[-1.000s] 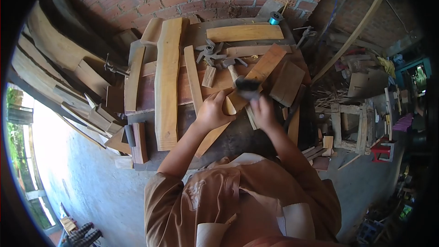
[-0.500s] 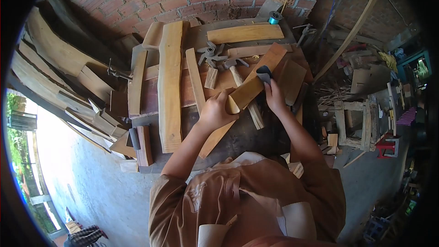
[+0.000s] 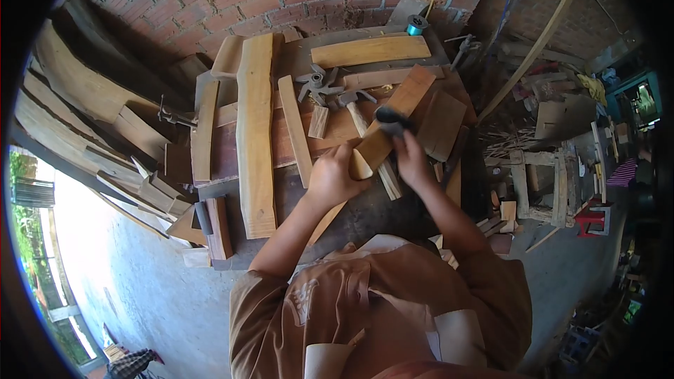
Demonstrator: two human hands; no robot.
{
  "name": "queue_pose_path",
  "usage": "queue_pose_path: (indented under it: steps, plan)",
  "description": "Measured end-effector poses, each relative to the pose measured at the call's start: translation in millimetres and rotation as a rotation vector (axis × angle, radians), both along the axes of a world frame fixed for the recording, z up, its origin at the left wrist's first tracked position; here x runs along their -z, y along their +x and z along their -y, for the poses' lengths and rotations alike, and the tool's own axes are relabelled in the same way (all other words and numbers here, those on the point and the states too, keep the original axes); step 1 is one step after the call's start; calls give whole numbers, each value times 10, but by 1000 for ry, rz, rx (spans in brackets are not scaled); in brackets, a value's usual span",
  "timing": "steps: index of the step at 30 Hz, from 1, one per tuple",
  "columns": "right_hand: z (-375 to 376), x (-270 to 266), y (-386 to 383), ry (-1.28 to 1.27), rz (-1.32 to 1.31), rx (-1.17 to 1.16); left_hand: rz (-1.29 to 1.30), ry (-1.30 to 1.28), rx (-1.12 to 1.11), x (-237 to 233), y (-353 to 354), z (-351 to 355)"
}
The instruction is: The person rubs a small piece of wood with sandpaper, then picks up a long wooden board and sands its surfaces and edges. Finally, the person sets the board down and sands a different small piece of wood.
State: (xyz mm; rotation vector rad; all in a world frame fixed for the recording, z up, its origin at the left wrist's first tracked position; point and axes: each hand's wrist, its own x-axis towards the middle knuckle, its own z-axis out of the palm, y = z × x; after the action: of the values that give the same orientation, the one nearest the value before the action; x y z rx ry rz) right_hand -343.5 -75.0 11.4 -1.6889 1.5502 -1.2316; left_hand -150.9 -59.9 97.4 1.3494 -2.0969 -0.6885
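My left hand (image 3: 335,177) is wrapped round the near end of a short wooden block (image 3: 372,149), which is tilted up above the workbench. My right hand (image 3: 414,163) grips a dark, curled sheet that looks like sandpaper (image 3: 393,121), pressed over the block's far end; motion blurs it slightly. Under the block lies a hammer (image 3: 357,114), its wooden handle partly covered. A reddish-brown board (image 3: 413,88) slants away beneath the work. To the left of the hammer are a small wood piece (image 3: 318,122) and a grey metal star-shaped part (image 3: 316,85).
Long boards (image 3: 257,133) and a narrow strip (image 3: 295,130) lie on the workbench (image 3: 365,221). Another board (image 3: 371,50) and a teal spool (image 3: 416,25) are at the back. Planks (image 3: 91,77) lean at left; a red stool (image 3: 593,222) stands at right.
My right hand has slid the dark sheet leftward along the block, toward my left hand. My left hand keeps its hold on the block. The view has shifted slightly.
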Motion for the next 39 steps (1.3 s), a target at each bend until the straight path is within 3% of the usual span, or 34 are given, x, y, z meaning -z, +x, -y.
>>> queue_pose_path:
  steps: [1,2,4,6,8,11,13,14,16,18,19,20,23,25,28,30,32,39]
  plan:
    - [-92,-99,96,-45,-83,-50,-19,-6,-16,14,4,19]
    - [-224,-461,255,-163,-45,-99,-22,1,-20,30,14,32]
    - [-294,-678,363,-254,19,-159,-16,16,4,53,57,40]
    - [-183,-225,122,-157,-64,-195,-2,-5,18,83,76,12]
    - [103,75,-45,-39,80,-10,-40,-22,6,94,64,-7]
    - [150,-57,-60,-3,51,-63,-23,-58,29,3,27,-4]
    - [-147,-494,250,-1,13,-173,-6,-12,36,17,29,-25]
    - [-266,-733,365,-127,8,-269,36,30,34,75,45,-10]
    - [-275,-723,484,-344,92,-293,84,64,38,116,68,-21]
    - [-248,-570,314,-91,-82,-170,-11,-29,-3,118,87,-63]
    - [-153,-347,200,12,-42,-100,-53,18,-38,98,89,-89]
    - [-22,-100,75,-63,-161,-8,-54,16,-45,103,106,-98]
    - [21,-103,1,-121,-111,-4,-64,42,-17,107,127,-102]
    - [-43,-129,40,-166,-207,-6,-47,-131,-47,88,96,-119]
    - [-61,-32,53,-172,-254,19,-7,-185,-168,91,73,-129]
    - [-51,-57,62,-222,-251,-4,4,-131,-150,88,107,-115]
    - [-56,-63,85,-269,-246,-24,-245,96,-259,183,150,-101]
    - [11,-24,118,-285,-274,-16,-418,280,-277,429,246,38]
